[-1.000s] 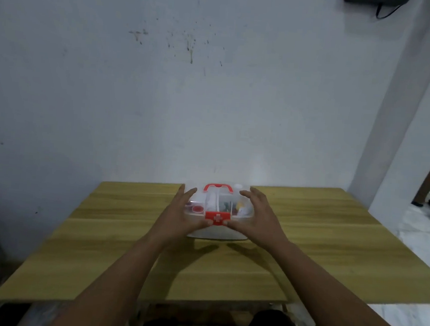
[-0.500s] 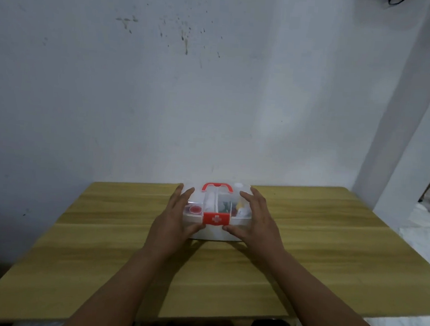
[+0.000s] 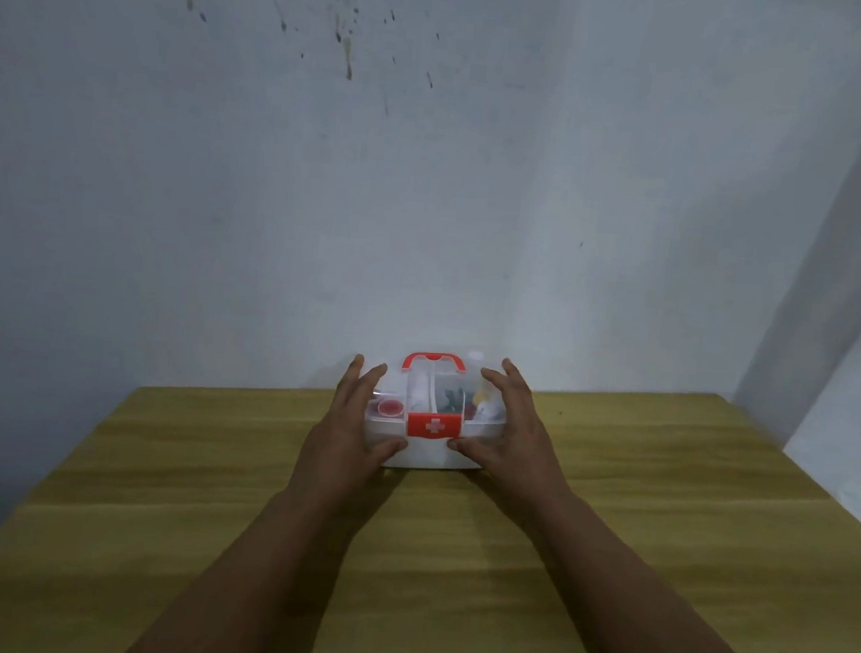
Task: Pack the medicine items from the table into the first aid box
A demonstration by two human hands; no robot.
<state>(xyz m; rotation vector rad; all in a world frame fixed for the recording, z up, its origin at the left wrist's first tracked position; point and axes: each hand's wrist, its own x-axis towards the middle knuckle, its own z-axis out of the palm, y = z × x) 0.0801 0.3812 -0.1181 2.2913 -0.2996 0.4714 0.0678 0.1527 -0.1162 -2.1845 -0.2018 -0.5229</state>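
Note:
A clear plastic first aid box (image 3: 423,454) with a red handle and a red latch with a white cross stands on the wooden table (image 3: 660,524) near the wall. Its lid is down, and medicine items show through it, among them a small red-capped jar (image 3: 389,407). My left hand (image 3: 354,423) clasps the box's left side with the thumb on the front. My right hand (image 3: 512,436) clasps the right side, thumb just under the latch. Fingers of both hands lie spread over the lid.
A stained white wall (image 3: 430,171) rises directly behind the table. A white pillar (image 3: 830,332) stands at the right, with pale floor beyond it. The table's left edge (image 3: 44,491) runs diagonally toward me.
Both hands have slid from the latch out to the sides of the box. My head has come closer and tilted, so the box looks larger.

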